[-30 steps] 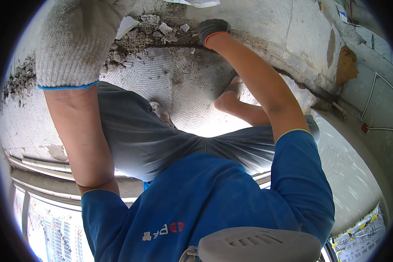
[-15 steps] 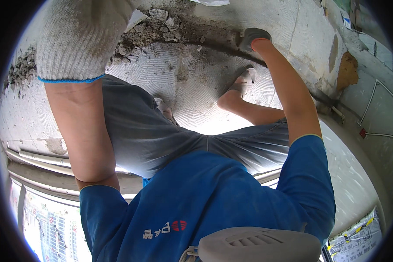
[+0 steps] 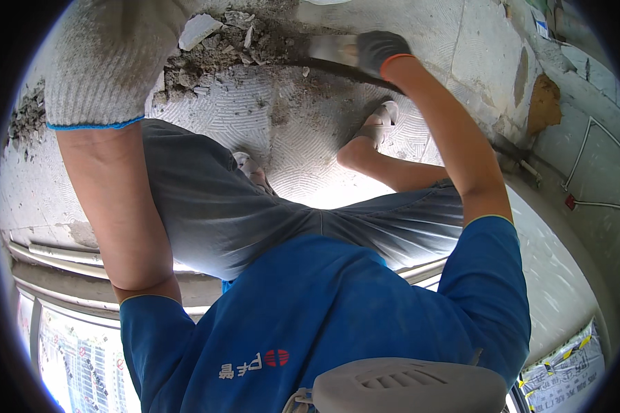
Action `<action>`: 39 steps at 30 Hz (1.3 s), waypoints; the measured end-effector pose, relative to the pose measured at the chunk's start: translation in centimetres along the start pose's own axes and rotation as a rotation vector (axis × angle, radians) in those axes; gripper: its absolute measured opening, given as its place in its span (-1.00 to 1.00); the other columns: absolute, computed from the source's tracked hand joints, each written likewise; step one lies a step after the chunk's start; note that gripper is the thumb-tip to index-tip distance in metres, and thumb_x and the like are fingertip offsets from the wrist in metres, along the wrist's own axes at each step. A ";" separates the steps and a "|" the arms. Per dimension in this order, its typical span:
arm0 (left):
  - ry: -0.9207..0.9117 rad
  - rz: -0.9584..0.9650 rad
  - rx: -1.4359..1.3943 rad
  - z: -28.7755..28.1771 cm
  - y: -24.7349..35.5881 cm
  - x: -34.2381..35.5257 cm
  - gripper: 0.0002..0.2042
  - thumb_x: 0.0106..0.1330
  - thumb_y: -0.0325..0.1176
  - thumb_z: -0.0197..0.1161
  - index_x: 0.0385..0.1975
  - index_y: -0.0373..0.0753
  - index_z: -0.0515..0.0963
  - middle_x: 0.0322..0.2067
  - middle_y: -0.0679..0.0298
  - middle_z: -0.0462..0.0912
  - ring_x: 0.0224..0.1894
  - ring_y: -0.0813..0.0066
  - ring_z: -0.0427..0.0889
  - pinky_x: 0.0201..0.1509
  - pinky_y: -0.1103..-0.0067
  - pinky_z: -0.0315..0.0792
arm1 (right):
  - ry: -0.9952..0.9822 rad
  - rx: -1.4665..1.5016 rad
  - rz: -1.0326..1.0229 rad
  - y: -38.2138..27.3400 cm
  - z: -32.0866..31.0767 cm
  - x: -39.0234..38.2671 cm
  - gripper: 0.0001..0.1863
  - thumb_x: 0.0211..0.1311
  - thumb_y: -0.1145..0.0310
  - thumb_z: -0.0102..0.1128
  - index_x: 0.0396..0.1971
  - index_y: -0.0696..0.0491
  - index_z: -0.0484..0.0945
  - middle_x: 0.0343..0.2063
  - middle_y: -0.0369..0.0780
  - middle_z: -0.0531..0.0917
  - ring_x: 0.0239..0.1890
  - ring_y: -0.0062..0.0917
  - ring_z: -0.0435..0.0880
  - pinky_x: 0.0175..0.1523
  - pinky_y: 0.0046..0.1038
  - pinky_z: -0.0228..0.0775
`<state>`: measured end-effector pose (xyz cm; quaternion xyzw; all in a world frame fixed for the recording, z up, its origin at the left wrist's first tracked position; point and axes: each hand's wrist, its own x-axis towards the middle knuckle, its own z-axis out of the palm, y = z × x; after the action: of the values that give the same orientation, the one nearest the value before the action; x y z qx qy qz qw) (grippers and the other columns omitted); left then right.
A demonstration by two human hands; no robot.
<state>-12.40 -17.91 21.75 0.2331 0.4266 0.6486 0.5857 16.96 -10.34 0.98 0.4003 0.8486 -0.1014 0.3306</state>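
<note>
My right hand (image 3: 379,51), in a dark glove with an orange cuff, is shut on a flat metal scraper (image 3: 327,49). Its blade lies against a strip of broken mortar rubble (image 3: 213,48) at the top of the view. My left hand (image 3: 110,62) wears a white knit glove with a blue cuff and sits close to the camera at the upper left, beside the rubble. Its fingers are out of sight. Below my hands the floor is grey mortar combed into ridges (image 3: 296,151). I am bent over in a blue shirt and grey shorts.
My sandalled feet (image 3: 382,120) (image 3: 251,168) stand on the ridged mortar. Smooth pale tiles (image 3: 482,48) lie to the right, then a brown patch (image 3: 544,103) and thin white pipes (image 3: 585,151). A window frame (image 3: 62,275) runs along the lower left.
My right hand has moved right along the rubble strip, and the scraper blade now shows left of the glove. My left hand has stayed put.
</note>
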 end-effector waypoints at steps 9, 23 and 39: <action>0.121 -0.021 -0.032 1.6 -0.2 -1.3 -0.86 0.23 -0.43 0.09 -0.27 -0.33 0.43 -0.39 0.20 0.56 -0.37 0.47 0.57 -0.28 0.63 0.52 | -0.156 -0.129 0.468 12.3 14.7 -4.0 -0.67 0.12 0.25 -0.03 -0.18 0.02 0.59 -0.12 -0.13 0.59 -0.07 -0.25 0.59 -0.08 -0.27 0.45; -0.145 -0.095 -0.140 -6.5 0.0 2.2 -0.59 0.31 -0.36 0.00 0.04 -0.56 0.26 0.09 -0.18 0.29 0.11 0.13 0.39 0.18 0.40 0.35 | 0.062 0.162 0.090 -11.7 -1.7 2.4 -0.78 0.04 0.33 0.03 -0.41 -0.02 0.67 -0.36 -0.13 0.67 -0.28 -0.28 0.66 -0.30 -0.19 0.47; 0.039 -0.071 -0.235 -2.2 -1.1 2.1 -0.83 0.21 -0.39 0.11 -0.29 -0.36 0.45 -0.31 0.15 0.55 -0.27 0.35 0.55 -0.15 0.51 0.48 | -0.219 0.165 0.279 -2.3 3.9 -0.9 -0.55 0.11 0.02 -0.02 -0.18 0.06 0.56 -0.15 0.02 0.55 -0.06 -0.17 0.55 -0.02 -0.23 0.38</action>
<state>-13.95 -16.61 19.24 0.1348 0.3668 0.6775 0.6231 17.55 -14.07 -1.60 0.5264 0.7326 -0.1667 0.3980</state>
